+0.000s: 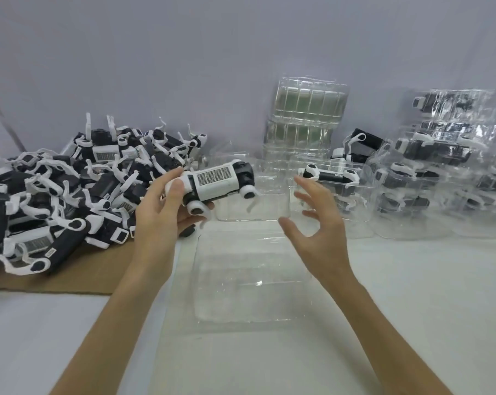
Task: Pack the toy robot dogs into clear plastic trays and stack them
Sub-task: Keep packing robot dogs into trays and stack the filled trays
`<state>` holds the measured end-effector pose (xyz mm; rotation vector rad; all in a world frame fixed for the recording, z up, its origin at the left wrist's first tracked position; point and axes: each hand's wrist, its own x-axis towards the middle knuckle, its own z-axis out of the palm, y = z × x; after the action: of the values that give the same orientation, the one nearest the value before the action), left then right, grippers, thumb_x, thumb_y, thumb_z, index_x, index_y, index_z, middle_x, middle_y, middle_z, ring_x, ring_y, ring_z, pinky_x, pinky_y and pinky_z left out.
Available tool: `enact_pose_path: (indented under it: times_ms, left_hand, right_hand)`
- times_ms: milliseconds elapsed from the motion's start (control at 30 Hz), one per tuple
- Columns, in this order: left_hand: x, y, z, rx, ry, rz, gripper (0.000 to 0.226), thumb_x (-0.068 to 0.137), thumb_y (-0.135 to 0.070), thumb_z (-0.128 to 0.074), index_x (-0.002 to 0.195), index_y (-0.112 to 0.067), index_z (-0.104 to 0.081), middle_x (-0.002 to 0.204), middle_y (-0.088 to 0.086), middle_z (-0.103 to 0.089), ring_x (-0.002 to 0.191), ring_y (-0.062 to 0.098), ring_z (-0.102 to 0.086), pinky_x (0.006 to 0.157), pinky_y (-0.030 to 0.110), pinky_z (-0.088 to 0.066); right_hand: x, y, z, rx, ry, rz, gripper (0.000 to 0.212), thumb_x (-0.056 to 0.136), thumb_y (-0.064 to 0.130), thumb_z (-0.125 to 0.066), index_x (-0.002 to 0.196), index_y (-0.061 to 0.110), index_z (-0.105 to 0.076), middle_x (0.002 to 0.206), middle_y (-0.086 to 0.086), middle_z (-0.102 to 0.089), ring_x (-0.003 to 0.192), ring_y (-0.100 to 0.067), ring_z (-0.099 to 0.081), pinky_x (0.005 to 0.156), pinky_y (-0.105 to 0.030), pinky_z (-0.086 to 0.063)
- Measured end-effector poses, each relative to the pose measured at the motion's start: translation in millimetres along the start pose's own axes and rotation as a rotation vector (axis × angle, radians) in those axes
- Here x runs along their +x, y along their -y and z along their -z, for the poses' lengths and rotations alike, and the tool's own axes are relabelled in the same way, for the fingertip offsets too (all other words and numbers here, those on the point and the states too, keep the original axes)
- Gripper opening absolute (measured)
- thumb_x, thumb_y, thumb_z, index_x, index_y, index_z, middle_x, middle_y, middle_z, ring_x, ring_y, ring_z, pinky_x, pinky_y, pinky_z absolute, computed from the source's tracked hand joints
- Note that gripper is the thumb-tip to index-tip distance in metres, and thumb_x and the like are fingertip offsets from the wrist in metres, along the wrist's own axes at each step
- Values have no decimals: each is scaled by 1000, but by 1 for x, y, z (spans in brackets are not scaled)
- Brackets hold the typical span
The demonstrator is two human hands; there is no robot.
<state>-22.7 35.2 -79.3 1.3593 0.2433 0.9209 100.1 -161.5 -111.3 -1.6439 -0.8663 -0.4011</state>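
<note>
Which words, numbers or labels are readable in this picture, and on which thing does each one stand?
No text is readable anywhere.
Label on a black toy dog at lower left: too blurred to read.
Mark on the packed toy dog: too small to read.
On the held toy dog in the left hand: only a grid panel, no letters.

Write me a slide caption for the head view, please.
Left hand holds a toy robot dog near an empty clear tray; right hand open.
</note>
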Motion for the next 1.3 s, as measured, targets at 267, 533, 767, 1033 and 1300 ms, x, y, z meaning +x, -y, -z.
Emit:
enact_pose_path:
  times_ms: [267,533,767,1033,1300]
  left_hand:
    - [-13,12,1,70,268,135,38,93,-43,-49,112,-15,-66,95,8,-77,74,27,-74,65,29,-60]
    - [-29,40,22,430,268,-12,17,101,-23,-49,105,-19,-65,99,-13,-68,97,3,-61,84,20,-43]
    - [-34,47,21,417,260,52,36,95,8,-49,110,-22,-61,110,-9,-66,105,-9,-59,84,6,-42]
    - [-37,45,19,392,253,-20,41,94,10,-49,108,-23,-67,111,-16,-70,110,-4,-60,88,7,-42]
    - [-36,43,19,453,277,6,44,94,9,-46,101,-27,-71,121,-12,-64,108,-17,-53,87,0,-36]
  right_hand:
    - [-7,10,-10,-101,101,352,55,82,17,-81,132,14,-59,132,3,-59,122,-5,-53,98,-21,-46]
    - [-8,10,-4,-30,108,196,32,78,23,-77,109,18,-68,102,13,-64,93,-10,-63,79,-21,-52]
    - [-11,9,-8,-43,170,68,29,75,29,-76,102,24,-70,98,19,-67,91,-2,-63,77,-11,-46]
    - [-9,2,-7,-70,310,-109,15,68,37,-74,79,31,-67,78,12,-66,82,-8,-59,75,-12,-37]
    - [-4,-2,3,-88,399,-245,15,75,29,-80,75,33,-66,83,9,-65,92,1,-48,71,-24,-30]
